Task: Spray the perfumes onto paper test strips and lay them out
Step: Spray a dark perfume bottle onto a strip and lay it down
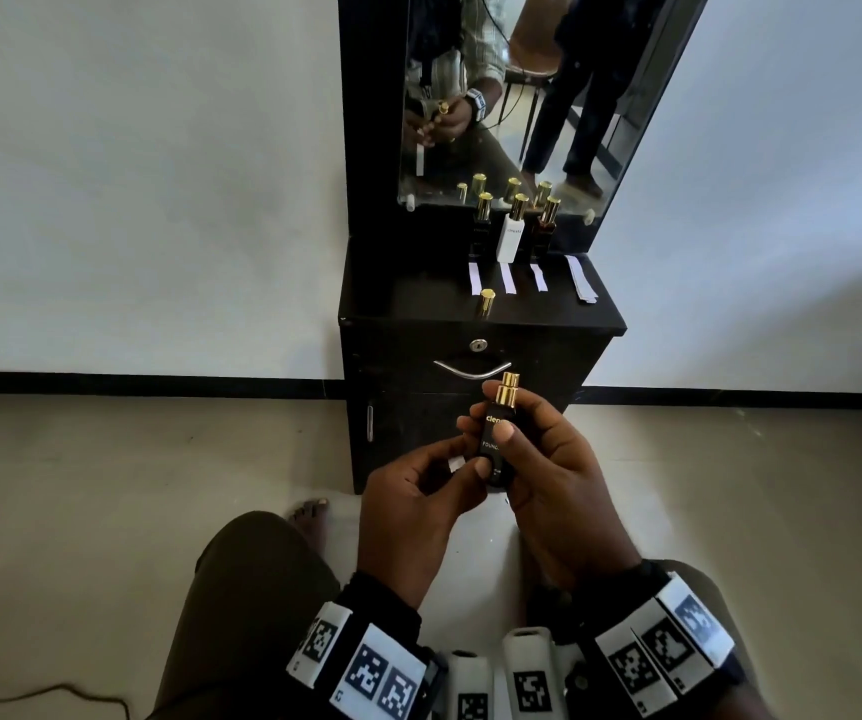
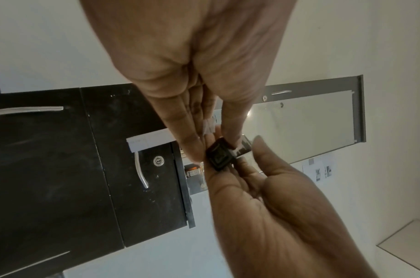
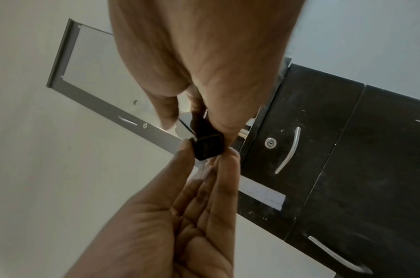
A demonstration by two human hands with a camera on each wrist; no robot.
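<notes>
Perfume bottle (image 1: 497,439), uncapped, sat in R hand (image 1: 553,470) near cabinet front; L hand (image 1: 418,491) pinched a paper strip (image 1: 456,464). Glass looked slick, fragile: grip flat sides, strip's limp.

Black perfume bottle (image 1: 495,444), gold sprayer, white lettering; gold cap (image 1: 487,300) on black cabinet (image 1: 418,304); white strips (image 1: 508,278) (plain); black-and-white wrist markers (image 1: 377,678).

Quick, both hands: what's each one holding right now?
Left hand: pinching a paper test strip.
Right hand: gripping the uncapped black perfume bottle.
</notes>
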